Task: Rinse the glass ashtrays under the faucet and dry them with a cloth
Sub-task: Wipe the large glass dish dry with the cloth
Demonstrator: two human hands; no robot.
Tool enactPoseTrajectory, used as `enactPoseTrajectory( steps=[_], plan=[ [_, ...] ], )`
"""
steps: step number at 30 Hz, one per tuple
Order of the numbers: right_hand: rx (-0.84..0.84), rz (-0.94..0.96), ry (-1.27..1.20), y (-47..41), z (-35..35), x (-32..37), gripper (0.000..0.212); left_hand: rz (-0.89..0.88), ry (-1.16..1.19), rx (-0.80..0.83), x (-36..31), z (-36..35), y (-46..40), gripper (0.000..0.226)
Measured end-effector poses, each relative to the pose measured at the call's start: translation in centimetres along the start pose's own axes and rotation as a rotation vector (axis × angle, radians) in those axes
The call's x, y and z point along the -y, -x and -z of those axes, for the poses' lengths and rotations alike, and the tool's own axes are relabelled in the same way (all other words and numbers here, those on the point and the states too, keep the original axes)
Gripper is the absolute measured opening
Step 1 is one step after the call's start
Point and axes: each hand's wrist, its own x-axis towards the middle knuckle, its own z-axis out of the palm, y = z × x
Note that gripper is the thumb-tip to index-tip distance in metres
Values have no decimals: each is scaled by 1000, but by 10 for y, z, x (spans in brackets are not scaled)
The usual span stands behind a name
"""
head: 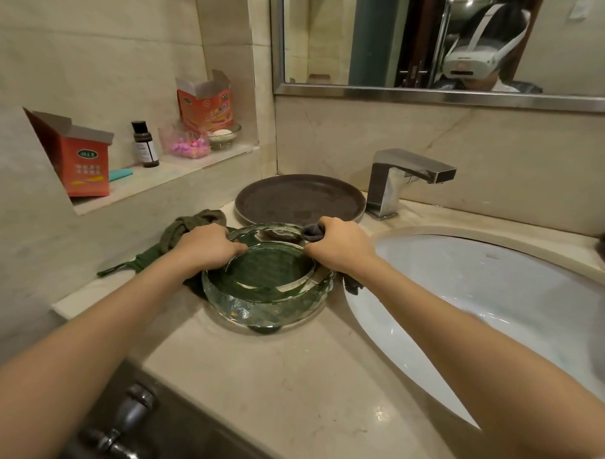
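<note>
With our left hand [209,244] gripping the ashtray [268,290] rim at nine o'clock on the counter [289,383], our right hand [338,247] pinches the cloth [177,230] at two o'clock; we should wipe firmly around.

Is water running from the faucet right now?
No, the faucet spout shows no stream, and the glass ashtray sits on the green cloth on the counter, away from it.
</note>
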Motion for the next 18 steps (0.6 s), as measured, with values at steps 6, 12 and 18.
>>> enactPoseTrajectory(
  steps=[6,12,18],
  plan=[
    [-17,-17,-79,-2,-4,-3,24,27,76,-28,-1,-3,1,38],
    [4,-28,-161,1,3,-8,27,14,166,-40,-9,-2,3,38],
    [128,-106,-359,3,17,-15,37,-61,359,-105,-20,0,6,24]
  ],
)
